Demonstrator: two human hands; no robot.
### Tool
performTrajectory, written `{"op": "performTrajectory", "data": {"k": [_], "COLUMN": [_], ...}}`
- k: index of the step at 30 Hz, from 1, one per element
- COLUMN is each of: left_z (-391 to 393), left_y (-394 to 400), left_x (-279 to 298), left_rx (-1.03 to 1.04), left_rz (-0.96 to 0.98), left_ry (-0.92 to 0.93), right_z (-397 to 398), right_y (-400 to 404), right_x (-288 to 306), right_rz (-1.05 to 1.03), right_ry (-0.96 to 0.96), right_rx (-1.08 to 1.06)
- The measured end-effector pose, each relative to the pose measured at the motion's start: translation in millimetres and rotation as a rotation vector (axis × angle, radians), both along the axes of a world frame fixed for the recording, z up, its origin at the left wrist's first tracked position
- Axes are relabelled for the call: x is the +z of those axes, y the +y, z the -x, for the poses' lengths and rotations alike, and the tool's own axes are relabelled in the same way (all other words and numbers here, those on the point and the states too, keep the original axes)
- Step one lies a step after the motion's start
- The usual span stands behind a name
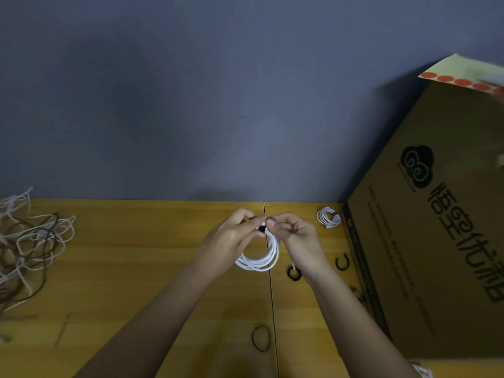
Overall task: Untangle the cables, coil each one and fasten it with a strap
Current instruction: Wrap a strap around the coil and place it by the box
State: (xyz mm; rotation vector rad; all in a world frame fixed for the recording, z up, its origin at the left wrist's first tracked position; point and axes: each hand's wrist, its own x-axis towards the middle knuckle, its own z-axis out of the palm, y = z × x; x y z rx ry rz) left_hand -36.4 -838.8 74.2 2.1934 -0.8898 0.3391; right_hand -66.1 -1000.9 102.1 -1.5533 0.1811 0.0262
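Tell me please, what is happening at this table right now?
A person holds a coiled white cable above the wooden table. The left hand and the right hand pinch a dark strap at the top of the coil. One finished coil lies beside the cardboard box. A tangle of cables waits at the left.

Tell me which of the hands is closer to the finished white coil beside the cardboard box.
The right hand. It sits just left of the finished coil, gripping the white cable being strapped. The left hand is further left, beyond the right hand.
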Motion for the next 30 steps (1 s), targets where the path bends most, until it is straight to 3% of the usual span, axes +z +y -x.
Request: {"op": "performTrajectory", "data": {"k": [9,17,25,30], "left_z": [2.8,6.4,5.7,5.1], "left_y": [1.5,1.4,-2.0,-3.4], "left_x": [6.4,11.6,17.2,16.9], "left_rx": [0.045,0.053,0.042,0.039], "left_rz": [-0.035,-0.054,-0.206,-0.197], "left_ry": [-0.071,-0.095,-0.117,-0.042], "right_z": [5.7,7.5,6.1,3.2], "right_y": [-2.1,-0.8,-7.1,-8.2], "right_x": [4.4,2.6,6.0,8.4], "right_rz": [0.124,0.037,0.163,0.174], "right_ry": [-0.061,-0.102,-0.124,-0.079], "right_rx": [0.052,-0.135,-0.023,0.016]}}
